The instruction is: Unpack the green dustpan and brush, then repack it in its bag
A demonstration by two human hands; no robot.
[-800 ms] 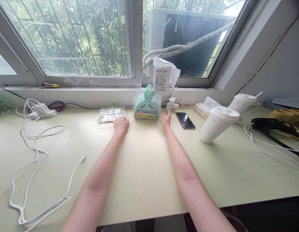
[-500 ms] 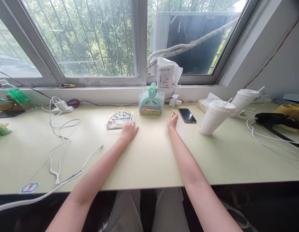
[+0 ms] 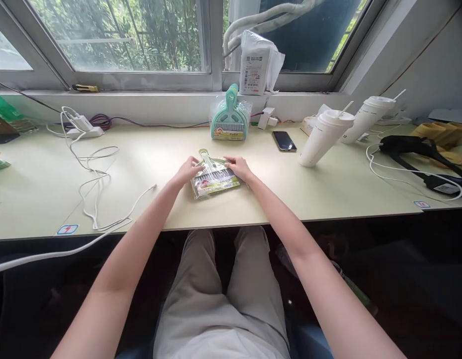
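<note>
A green mini dustpan and brush set (image 3: 217, 180), wrapped in clear plastic with a printed label, lies slightly tilted near the table's front edge. On its left side my left hand (image 3: 188, 171) grips it, thumb on top. My right hand (image 3: 238, 167) pinches its right upper edge. Its handle, with a hanging loop, points toward the window. Behind it, against the wall below the sill, several more teal dustpan and brush sets (image 3: 230, 117) stand upright in clear plastic, stacked together.
A phone (image 3: 284, 141) and two white lidded cups with straws, the nearer cup (image 3: 325, 137) tilted in view, are on the right. Beyond lies a black strap (image 3: 412, 152). White cables (image 3: 98, 174) and a power strip (image 3: 84, 131) occupy the left. A white-wrapped packet (image 3: 258, 62) stands on the sill.
The dustpan set has come from the left toward me and the middle. My right hand has moved left and joined my left hand on it. The view has tilted down.
</note>
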